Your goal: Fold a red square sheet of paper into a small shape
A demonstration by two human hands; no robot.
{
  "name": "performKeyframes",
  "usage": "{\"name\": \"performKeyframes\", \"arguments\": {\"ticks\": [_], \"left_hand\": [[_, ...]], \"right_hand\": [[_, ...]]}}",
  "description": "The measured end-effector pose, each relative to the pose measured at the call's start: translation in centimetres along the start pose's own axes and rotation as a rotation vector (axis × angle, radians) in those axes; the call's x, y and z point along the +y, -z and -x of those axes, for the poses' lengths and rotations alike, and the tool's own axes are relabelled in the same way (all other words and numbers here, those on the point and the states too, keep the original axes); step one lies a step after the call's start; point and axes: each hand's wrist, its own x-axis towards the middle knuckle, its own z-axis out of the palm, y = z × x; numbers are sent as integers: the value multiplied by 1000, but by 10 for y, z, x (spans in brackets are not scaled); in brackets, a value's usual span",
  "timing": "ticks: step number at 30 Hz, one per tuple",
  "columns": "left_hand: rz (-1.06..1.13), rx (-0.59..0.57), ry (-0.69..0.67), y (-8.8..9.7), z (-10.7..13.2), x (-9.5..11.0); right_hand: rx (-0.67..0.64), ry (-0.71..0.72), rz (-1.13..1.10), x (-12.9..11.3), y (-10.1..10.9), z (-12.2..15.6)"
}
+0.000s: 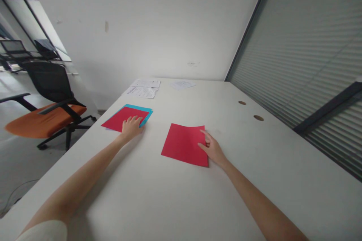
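Note:
A red sheet of paper lies in front of me on the white table, its far edge slightly wavy. My right hand is at its right edge, thumb and index finger apart over the paper, the other fingers loosely bent. To the left is a stack with another red sheet on top and blue sheets showing along its far and right edges. On that stack's right part rests my left hand, fingers spread, palm down. Whether it presses on a single sheet is hidden.
Printed papers and another paper lie at the far end of the table. Two cable holes are near its right side, beside a blind-covered glass partition. An orange office chair stands at the left.

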Motion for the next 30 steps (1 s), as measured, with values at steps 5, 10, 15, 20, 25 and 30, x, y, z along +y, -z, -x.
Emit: {"name": "performKeyframes", "arguments": {"ticks": [5, 10, 15, 20, 25, 30], "left_hand": [[-20, -69, 13, -6, -5, -6], [-16, -19, -29, -9, 3, 10], [222, 3, -588, -3, 52, 74], [223, -114, -845, -11, 91, 125], [118, -181, -803, -34, 79, 119], [229, -201, -835, -50, 67, 99]], "right_hand": [[6, 112, 260, 0, 0, -1], [12, 148, 281, -7, -1, 3], [53, 47, 110, -9, -4, 2], [42, -115, -244, -10, -3, 4], [-54, -4, -39, -11, 10, 3], [-30, 371, 514, 0, 34, -2]]}}
